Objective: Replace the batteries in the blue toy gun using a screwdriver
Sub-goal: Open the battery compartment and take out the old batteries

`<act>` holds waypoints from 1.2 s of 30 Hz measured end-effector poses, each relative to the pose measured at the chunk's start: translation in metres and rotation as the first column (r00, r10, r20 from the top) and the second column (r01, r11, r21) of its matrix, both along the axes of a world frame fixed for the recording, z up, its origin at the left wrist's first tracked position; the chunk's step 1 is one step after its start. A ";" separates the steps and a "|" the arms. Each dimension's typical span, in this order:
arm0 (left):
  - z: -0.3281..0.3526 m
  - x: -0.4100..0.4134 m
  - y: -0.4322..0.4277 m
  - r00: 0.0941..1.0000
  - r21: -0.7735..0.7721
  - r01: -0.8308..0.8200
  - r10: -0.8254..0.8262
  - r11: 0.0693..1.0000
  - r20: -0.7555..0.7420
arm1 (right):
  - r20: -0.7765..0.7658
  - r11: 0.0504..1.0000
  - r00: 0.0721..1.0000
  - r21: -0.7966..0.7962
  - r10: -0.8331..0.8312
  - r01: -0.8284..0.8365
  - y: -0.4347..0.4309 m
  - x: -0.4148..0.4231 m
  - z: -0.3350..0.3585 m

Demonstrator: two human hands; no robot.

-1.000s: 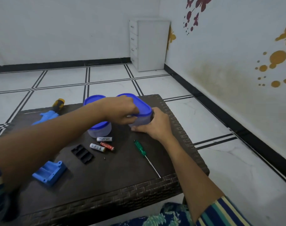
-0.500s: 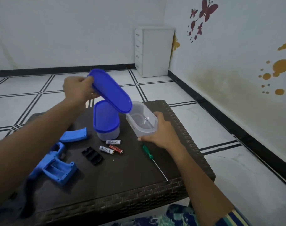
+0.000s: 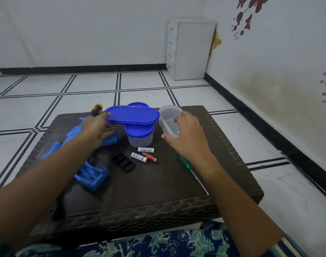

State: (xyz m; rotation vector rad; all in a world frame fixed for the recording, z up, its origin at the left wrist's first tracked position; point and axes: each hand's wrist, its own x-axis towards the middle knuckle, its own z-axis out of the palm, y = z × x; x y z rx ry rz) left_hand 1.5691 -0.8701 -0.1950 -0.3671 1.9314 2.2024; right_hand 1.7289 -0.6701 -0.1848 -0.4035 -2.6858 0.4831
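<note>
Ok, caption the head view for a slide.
Left hand holds the blue oval lid; right hand holds the open clear container.

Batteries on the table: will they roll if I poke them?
Probably, pushed sideways: the batteries are smooth round tubes lying on their sides on the flat table. Two lie side by side, so one would likely bump the other.
</note>
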 end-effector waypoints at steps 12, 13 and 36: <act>-0.032 0.095 -0.008 0.452 -0.936 -0.005 -0.834 0.351 -0.315 | 0.396 0.953 0.868 -0.073 0.298 -0.294 -0.055 -0.015 -0.012; -0.035 0.097 -0.005 0.450 -0.960 -0.012 -0.856 0.279 -0.255 | 0.398 0.954 0.868 -0.074 0.296 -0.291 -0.054 -0.015 -0.011; -0.029 0.093 -0.002 0.483 -0.915 0.029 -0.807 0.403 -0.340 | 0.422 0.987 0.896 -0.134 0.140 -0.091 -0.058 -0.013 -0.012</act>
